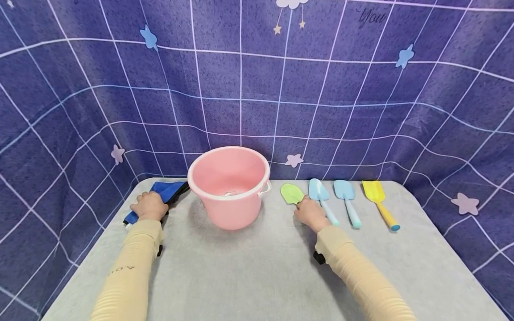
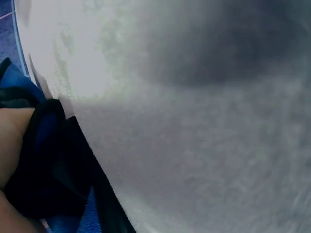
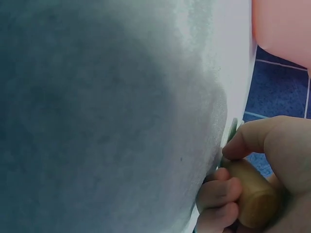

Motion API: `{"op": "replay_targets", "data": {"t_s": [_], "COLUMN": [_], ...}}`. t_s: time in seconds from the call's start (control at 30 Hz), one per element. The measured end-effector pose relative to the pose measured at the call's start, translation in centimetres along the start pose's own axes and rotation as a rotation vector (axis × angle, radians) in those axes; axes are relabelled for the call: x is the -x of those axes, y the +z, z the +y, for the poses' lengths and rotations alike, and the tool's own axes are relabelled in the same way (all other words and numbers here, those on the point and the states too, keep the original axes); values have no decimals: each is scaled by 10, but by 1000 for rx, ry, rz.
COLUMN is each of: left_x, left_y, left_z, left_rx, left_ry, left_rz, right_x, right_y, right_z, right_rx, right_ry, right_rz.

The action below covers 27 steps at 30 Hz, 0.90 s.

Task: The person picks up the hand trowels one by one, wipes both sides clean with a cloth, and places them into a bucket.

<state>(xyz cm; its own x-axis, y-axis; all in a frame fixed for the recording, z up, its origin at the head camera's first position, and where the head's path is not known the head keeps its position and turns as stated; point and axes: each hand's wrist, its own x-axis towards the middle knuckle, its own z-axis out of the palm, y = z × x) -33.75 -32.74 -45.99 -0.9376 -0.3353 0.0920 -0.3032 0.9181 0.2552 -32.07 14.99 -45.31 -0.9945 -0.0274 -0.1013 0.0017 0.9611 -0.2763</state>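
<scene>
At the table's far left, my left hand (image 1: 149, 206) grips a blue cloth (image 1: 165, 189) with black edging. The left wrist view shows the cloth's dark folds (image 2: 48, 160) bunched against the hand. My right hand (image 1: 311, 213) holds a toy shovel with a green blade (image 1: 292, 193), low over the table. In the right wrist view, thumb and fingers curl round its brown, wood-coloured handle (image 3: 252, 194). Between the hands stands a pink bucket (image 1: 230, 209), upright, with something small and pale on its bottom that I cannot make out.
Right of the green shovel lie a light blue shovel (image 1: 319, 191), a second light blue shovel (image 1: 344, 190) and a yellow shovel (image 1: 374, 191), blades toward the back. The grey-covered table (image 1: 241, 276) meets a purple gridded curtain (image 1: 257, 116) at the back and sides.
</scene>
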Motion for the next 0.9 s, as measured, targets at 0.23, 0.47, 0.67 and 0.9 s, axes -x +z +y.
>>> {"op": "replay_targets", "data": {"t_s": [0.23,0.47,0.67,0.9], "left_x": [3,4,4,12], "left_y": [-8,-16,-23,-38], "left_z": [0,-1,-4,-5], "left_rx": [15,-17,-8,28], "left_ry": [42,68,78,126], "left_rz": [24,-16,8,48], "right_x": [2,9,12,20], "right_y": [-3,-11,-15,-27], "right_z": [3,6,14,23], "right_rx": [54,16,-3,-41], "right_ry": [-87,-99,-147,-226], "right_rz": [6,32,20,28]}}
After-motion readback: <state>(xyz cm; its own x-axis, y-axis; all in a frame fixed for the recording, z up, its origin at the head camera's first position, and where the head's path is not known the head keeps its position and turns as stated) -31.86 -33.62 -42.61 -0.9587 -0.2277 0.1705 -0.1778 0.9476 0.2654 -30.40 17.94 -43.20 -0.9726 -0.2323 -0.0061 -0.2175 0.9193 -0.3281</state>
